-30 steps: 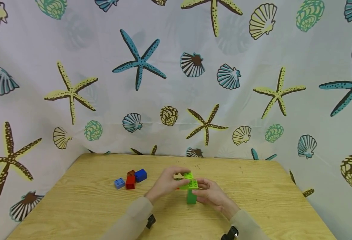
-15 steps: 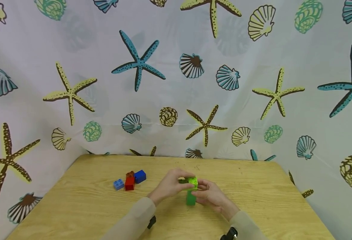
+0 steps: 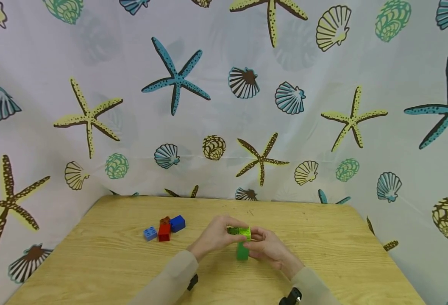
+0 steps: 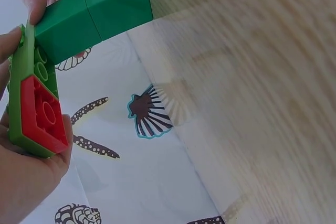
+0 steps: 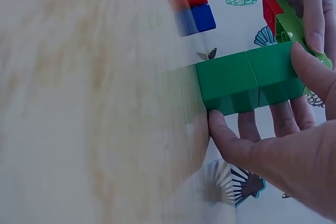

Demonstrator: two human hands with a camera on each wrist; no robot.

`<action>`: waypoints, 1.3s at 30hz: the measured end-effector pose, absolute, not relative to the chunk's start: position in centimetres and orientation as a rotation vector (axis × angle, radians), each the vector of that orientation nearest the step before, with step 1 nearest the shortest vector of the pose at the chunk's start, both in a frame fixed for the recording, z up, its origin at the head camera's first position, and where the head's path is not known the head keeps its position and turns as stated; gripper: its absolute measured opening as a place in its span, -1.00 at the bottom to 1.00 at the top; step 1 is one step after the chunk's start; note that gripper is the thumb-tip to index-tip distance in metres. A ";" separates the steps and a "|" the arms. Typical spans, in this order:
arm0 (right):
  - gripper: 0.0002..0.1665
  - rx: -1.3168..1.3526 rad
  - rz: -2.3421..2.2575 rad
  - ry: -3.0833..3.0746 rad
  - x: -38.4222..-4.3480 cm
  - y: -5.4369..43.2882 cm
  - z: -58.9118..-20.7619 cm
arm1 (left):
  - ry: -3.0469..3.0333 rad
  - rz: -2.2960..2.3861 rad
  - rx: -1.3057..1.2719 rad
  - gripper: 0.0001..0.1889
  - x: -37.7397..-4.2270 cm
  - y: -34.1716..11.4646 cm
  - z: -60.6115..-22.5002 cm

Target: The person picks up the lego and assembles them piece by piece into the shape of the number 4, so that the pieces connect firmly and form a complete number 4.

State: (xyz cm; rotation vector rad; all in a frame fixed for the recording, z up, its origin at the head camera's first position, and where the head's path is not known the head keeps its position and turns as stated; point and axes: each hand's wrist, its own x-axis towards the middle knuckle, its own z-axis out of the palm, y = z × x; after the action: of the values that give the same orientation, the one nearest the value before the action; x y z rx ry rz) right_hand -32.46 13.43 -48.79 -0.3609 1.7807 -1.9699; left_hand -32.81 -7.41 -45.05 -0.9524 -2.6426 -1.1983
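My left hand (image 3: 220, 233) grips a lime-green brick piece (image 3: 245, 233) from its left side, thumb in front and fingers behind. A red brick (image 4: 43, 114) is fixed to the underside of this piece, near the palm in the left wrist view. Directly below its right end stands an upright stack of two dark green bricks (image 5: 252, 77), its base at the table. My right hand (image 3: 271, 250) holds that stack, with the thumb on one side and fingers spread along the other. In the left wrist view, the piece's underside lies right at the stack's top.
Left of the hands on the wooden table (image 3: 113, 262) lies a loose group: a light blue brick (image 3: 150, 233), a red brick (image 3: 164, 232), a brown-orange brick (image 3: 165, 220) and a dark blue brick (image 3: 177, 223). A shell-and-starfish cloth (image 3: 208, 118) hangs behind.
My left hand has moved slightly right, and the lime-green piece has turned to sit over the dark green stack. My right hand stays around the stack.
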 end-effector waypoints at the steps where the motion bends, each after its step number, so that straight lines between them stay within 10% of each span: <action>1: -0.40 -0.356 -1.972 1.780 -32.4 13.4 -48.8 | -2.642 -1.201 -0.954 -0.68 -32.8 -7.4 -45.0; 39: -0.29 -0.349 -1.966 1.821 -32.2 13.0 -48.8 | -2.771 -1.295 -0.930 -0.65 -33.0 -8.1 -44.5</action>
State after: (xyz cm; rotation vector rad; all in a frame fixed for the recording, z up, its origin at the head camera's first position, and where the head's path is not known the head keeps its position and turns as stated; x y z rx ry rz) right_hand -32.23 13.05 -48.77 -0.3493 1.8210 -1.9663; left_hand -33.02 -8.06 -44.52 -0.9304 -2.7708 -1.2946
